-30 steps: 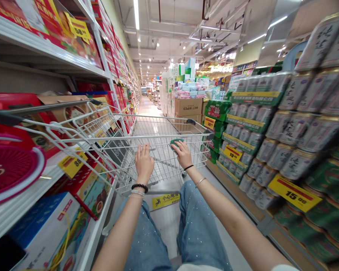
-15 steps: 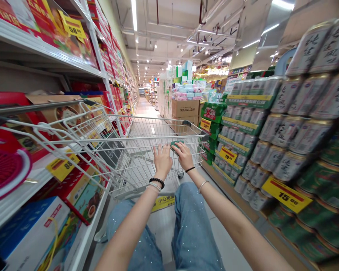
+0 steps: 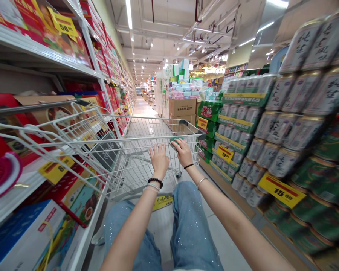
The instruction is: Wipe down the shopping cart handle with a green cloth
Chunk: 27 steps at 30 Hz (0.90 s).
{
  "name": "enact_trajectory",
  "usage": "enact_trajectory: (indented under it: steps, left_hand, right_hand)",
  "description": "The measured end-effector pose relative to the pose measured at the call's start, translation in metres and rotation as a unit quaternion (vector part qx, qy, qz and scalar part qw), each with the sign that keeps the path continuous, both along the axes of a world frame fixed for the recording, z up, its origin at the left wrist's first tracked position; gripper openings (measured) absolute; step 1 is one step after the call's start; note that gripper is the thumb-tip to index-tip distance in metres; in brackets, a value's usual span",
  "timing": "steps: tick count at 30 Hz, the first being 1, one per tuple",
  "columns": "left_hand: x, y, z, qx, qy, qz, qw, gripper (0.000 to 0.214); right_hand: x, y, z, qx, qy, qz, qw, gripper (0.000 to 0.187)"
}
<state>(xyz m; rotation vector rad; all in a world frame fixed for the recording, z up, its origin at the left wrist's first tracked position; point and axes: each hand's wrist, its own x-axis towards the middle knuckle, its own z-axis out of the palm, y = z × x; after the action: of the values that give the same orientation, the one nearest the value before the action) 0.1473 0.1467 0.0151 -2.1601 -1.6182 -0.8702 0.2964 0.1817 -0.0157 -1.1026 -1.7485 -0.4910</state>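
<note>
Wire shopping cart (image 3: 135,139), side-on, with a small green item (image 3: 173,142) at its near rail.
The cart stands upright on the floor, its pale metal mesh basket running across the view, grey handle bar (image 3: 31,107) at left, dark caps on the far-end corners at right, and a dark caster (image 3: 179,175) below. The green item sits under the right hand's (image 3: 183,151) fingers, partly covered; what it is cannot be told.
</note>
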Motion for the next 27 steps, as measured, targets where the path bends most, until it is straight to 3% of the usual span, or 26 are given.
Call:
enact_trajectory:
  steps: [8,13,20,27]
  left_hand:
    - [0.008,-0.007,0.004,-0.021,-0.021,0.017,0.999,0.059]
    - [0.006,-0.01,0.002,-0.015,-0.028,0.014,0.999,0.058]
    - [0.004,-0.011,0.0,-0.001,-0.03,0.005,1.0,0.057]
    - [0.001,-0.012,-0.002,0.002,-0.033,0.003,0.999,0.058]
  right_hand:
    - [-0.006,-0.003,-0.014,-0.021,0.003,-0.015,1.0,0.053]
    - [0.005,-0.003,-0.012,0.023,0.007,-0.035,0.999,0.055]
    - [0.016,-0.011,-0.013,-0.01,-0.018,-0.021,1.0,0.057]
    - [0.021,-0.014,-0.011,0.003,-0.021,-0.043,0.999,0.054]
